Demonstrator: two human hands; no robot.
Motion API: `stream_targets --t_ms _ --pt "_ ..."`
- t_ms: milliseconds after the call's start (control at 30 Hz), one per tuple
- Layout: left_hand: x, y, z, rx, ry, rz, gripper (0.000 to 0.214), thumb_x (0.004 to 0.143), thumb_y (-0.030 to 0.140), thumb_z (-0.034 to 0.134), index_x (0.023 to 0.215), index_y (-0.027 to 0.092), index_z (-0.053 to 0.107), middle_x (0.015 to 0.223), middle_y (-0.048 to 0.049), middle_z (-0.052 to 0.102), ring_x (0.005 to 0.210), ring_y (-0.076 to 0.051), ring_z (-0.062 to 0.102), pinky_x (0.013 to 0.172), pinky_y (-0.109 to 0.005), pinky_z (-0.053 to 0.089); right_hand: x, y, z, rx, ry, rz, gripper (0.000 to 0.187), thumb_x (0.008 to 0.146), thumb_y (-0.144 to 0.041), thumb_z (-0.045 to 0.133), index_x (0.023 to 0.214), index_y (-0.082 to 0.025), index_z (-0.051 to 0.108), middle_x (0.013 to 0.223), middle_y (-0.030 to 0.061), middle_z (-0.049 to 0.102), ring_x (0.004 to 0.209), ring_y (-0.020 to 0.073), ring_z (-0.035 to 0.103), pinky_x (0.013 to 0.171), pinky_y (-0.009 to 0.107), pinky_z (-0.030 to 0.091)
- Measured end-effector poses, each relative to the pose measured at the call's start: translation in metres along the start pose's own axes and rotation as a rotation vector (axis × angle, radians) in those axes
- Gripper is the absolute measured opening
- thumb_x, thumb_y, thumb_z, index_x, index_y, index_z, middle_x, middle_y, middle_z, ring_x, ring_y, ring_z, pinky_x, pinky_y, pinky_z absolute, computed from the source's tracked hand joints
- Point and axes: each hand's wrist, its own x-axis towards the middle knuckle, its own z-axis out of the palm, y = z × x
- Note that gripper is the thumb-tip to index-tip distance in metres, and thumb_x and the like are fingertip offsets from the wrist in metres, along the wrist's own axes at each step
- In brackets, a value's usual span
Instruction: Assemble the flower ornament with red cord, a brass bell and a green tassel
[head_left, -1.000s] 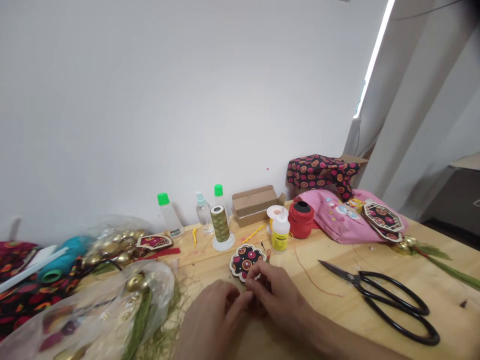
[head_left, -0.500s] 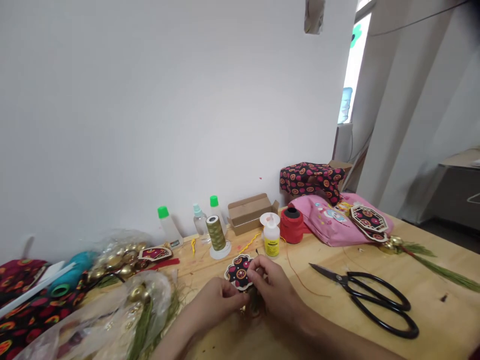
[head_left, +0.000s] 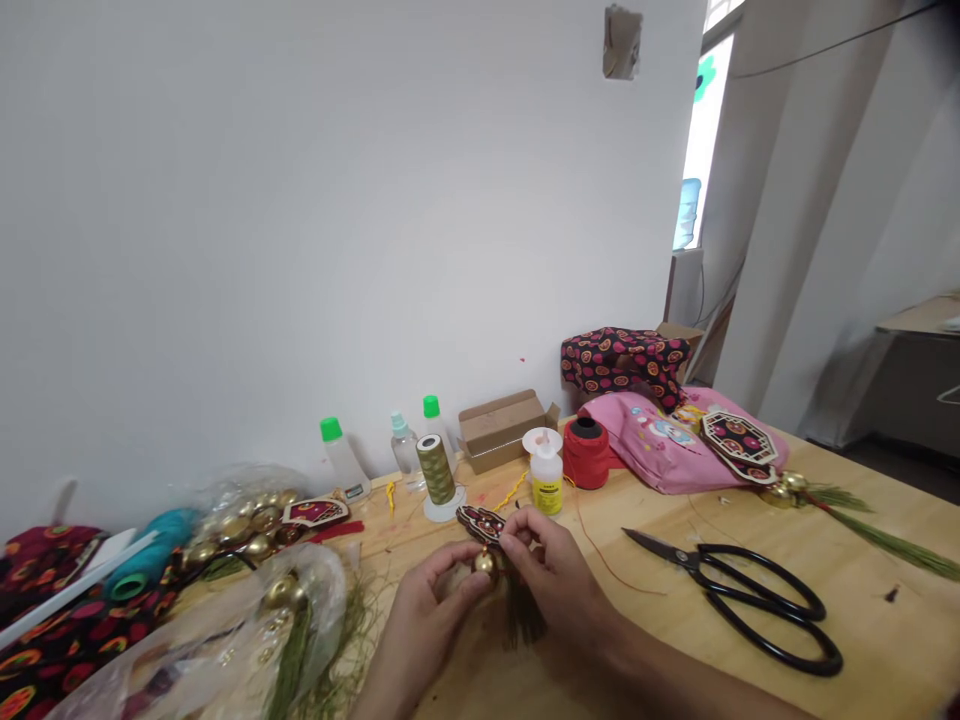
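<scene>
Between my hands is a pendant (head_left: pixel 480 522) with a pale scalloped border and dark patterned fabric, now tilted nearly edge-on. A round gold bell (head_left: pixel 484 563) hangs at its lower edge, pinched between the thumb and fingers of my left hand (head_left: pixel 435 600). My right hand (head_left: pixel 555 565) is closed on the pendant's right edge, where its fingertips partly hide the join. Below it a dark green tassel (head_left: pixel 521 610) hangs down beside my right fingers. Just behind the pendant stand a small yellow-labelled glue bottle (head_left: pixel 547 485) and an olive thread spool (head_left: pixel 436 470).
Large black-handled scissors (head_left: pixel 739 595) lie at the right. A red thread cone (head_left: pixel 586 453), an open cardboard box (head_left: pixel 504 428) and a pink bag (head_left: pixel 645 440) line the back. At left are plastic bags (head_left: pixel 225 610) with gold bells and a teal thread cone (head_left: pixel 146 560).
The pendant has tipped from facing me to nearly edge-on. The gold bell and tassel below it now show clearly, and my left fingers have come onto the bell.
</scene>
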Motion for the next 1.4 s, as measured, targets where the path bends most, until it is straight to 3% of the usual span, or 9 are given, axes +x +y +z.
stream_targets --t_ms 233,533,800,967,1200,1300,1400 --pt "0.0 -0.006 0.004 -0.222 0.031 -0.096 0.036 0.061 0.038 0.068 0.088 0.014 0.066 0.091 -0.0085 0.069 0.086 -0.023 0.06 0.079 -0.032 0.045 0.0 0.0 0.0 -0.029 0.004 -0.019 0.01 0.08 -0.022 0.045 0.072 -0.017 0.049 0.064 -0.002 0.047 0.06 0.0109 0.045 0.053 0.02 0.036" --pt "-0.001 -0.001 0.006 -0.135 0.102 -0.106 0.037 0.058 0.039 0.069 0.086 0.015 0.068 0.09 -0.0081 0.069 0.084 -0.025 0.061 0.077 -0.034 0.047 -0.002 -0.001 0.0 -0.017 0.005 -0.014 0.01 0.079 -0.022 0.045 0.07 -0.018 0.047 0.064 -0.0026 0.046 0.058 0.0106 0.044 0.052 0.021 0.035" --pt "0.001 -0.013 0.002 -0.388 0.03 -0.18 0.038 0.057 0.035 0.072 0.087 0.013 0.066 0.089 -0.0092 0.07 0.083 -0.021 0.063 0.078 -0.031 0.047 0.0 -0.001 0.0 -0.046 0.025 -0.022 0.011 0.079 -0.023 0.045 0.07 -0.018 0.047 0.065 -0.0021 0.046 0.06 0.0115 0.045 0.054 0.021 0.036" --pt "0.001 -0.016 0.0 -0.43 -0.036 -0.184 0.033 0.064 0.034 0.068 0.089 0.013 0.066 0.086 -0.0082 0.07 0.083 -0.02 0.061 0.076 -0.028 0.046 0.001 0.002 -0.001 -0.065 0.027 -0.027 0.011 0.08 -0.024 0.045 0.071 -0.018 0.048 0.063 -0.0025 0.045 0.059 0.0111 0.044 0.053 0.021 0.035" --pt "0.0 -0.014 -0.001 -0.492 -0.019 -0.236 0.03 0.063 0.031 0.07 0.086 0.013 0.067 0.08 -0.007 0.07 0.078 -0.017 0.061 0.074 -0.026 0.045 0.0 -0.001 -0.001 0.008 0.023 -0.022 0.011 0.078 -0.025 0.047 0.071 -0.016 0.048 0.063 -0.003 0.043 0.054 0.0086 0.039 0.047 0.019 0.032" --pt "0.0 -0.011 0.0 -0.523 -0.015 -0.252 0.025 0.062 0.03 0.07 0.08 0.013 0.068 0.076 -0.0057 0.069 0.072 -0.015 0.06 0.071 -0.024 0.044 -0.003 -0.011 -0.001 0.173 -0.084 -0.015 0.013 0.077 -0.027 0.05 0.071 -0.015 0.047 0.063 -0.0024 0.047 0.051 0.0073 0.04 0.047 0.019 0.032" --pt "0.0 -0.009 0.002 -0.583 -0.021 -0.282 0.026 0.061 0.032 0.071 0.077 0.012 0.067 0.071 -0.0044 0.068 0.066 -0.013 0.059 0.065 -0.022 0.044 -0.007 -0.019 -0.001 0.336 -0.28 0.002 0.017 0.075 -0.029 0.052 0.07 -0.015 0.044 0.06 -0.0005 0.052 0.051 0.0077 0.045 0.049 0.02 0.035"
